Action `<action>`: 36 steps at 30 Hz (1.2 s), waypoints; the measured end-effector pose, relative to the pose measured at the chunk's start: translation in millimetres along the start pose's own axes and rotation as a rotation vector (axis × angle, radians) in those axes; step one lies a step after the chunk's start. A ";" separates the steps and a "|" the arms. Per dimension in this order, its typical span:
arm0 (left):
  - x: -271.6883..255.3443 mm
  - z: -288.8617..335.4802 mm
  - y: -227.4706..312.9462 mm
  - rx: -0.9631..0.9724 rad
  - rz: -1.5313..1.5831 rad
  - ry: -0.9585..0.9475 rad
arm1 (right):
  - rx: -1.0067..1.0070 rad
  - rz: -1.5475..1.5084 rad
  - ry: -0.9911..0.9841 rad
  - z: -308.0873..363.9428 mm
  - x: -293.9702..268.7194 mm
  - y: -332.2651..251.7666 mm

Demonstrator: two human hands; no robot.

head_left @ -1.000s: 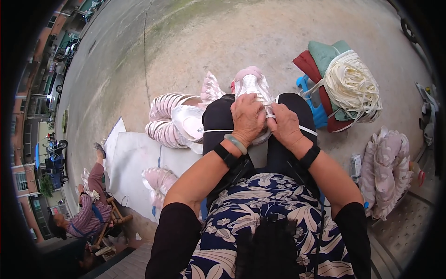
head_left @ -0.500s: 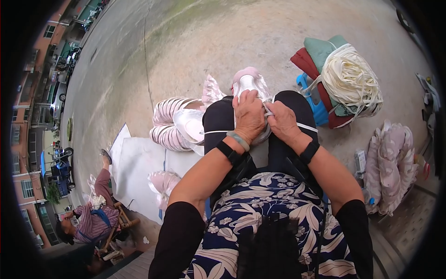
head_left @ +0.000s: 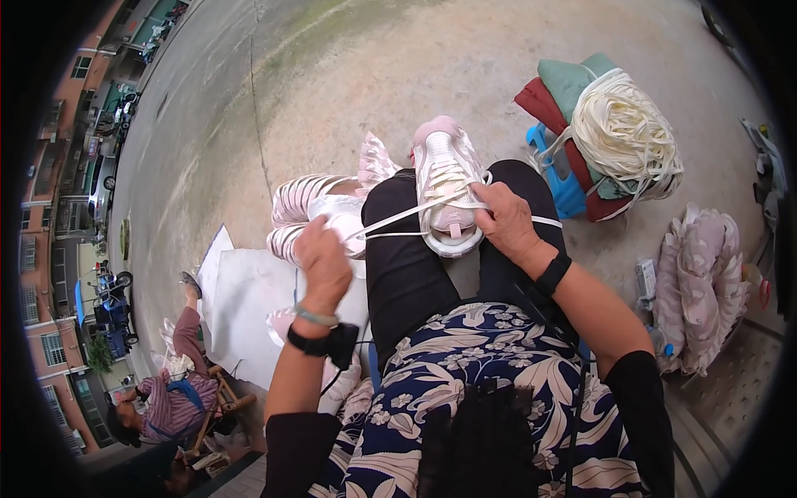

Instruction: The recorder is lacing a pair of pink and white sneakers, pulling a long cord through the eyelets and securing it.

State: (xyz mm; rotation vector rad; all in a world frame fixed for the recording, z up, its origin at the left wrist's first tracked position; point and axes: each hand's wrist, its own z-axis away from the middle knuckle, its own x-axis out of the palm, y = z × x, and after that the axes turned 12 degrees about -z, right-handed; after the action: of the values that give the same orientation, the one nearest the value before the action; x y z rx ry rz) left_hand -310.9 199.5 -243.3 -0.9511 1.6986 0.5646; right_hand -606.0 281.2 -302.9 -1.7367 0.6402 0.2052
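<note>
Between black-clad knees (head_left: 525,181), a pink-and-white, mesh-toed sneaker (head_left: 440,153) rests; the blurred left hand (head_left: 322,261) curls closed on a taut white lace (head_left: 403,217), while the right hand (head_left: 506,220) pinches lace at its side.

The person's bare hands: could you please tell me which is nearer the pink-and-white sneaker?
The right hand, at the right of the sneaker; the left hand is apart from it, off to the left.
</note>
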 end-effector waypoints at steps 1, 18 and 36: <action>2.2 17.6 -29.1 -0.054 -0.067 -0.059 | -0.036 -0.016 0.032 0.7 0.0 1.4; 27.1 -41.0 61.0 0.050 0.250 0.029 | 0.322 -0.391 0.084 -22.2 4.3 20.9; 43.5 -43.1 82.6 0.057 0.347 -0.014 | 0.834 -0.976 -0.105 -43.1 -15.1 1.3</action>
State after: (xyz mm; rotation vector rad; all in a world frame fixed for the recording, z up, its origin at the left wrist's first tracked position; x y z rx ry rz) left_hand -408.1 200.4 -277.1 -0.6118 1.8699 0.7437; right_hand -627.7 245.0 -285.2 -1.0373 -0.2439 -0.5770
